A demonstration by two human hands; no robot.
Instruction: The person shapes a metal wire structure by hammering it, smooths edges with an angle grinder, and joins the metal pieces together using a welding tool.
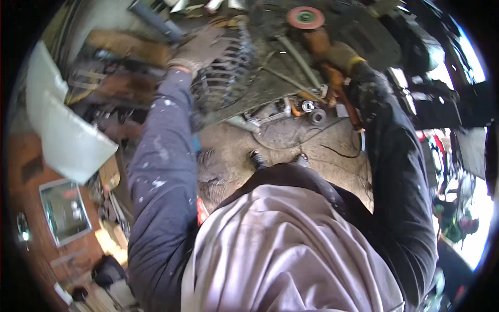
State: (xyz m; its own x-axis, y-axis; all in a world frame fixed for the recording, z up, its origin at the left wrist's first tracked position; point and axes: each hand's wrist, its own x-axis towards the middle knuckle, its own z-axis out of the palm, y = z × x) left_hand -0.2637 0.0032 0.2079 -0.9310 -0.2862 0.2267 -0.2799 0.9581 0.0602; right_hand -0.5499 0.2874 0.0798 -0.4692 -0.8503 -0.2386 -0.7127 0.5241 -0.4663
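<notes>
In the head view, my gloved right hand (340, 56) is closed around an orange angle grinder (316, 40). The grinder's round reddish disc (305, 18) with a green centre points away from me, at the top of the view. To the left, my gloved left hand (200, 49) lies on the upper part of a dark ribbed metal piece (221, 78) with many curved bars. Its fingers look stretched out, though motion blurs them. The disc is apart from the ribbed piece. Metal rods (301, 62) lie between the two hands.
Near the work surface's front edge sit metal rings (318, 116). A dark cable (340, 154) runs over the floor by my feet. Pale curved panels (73, 138) stand at left, with a framed glass pane (65, 212) below. Another person (460, 226) is at far right.
</notes>
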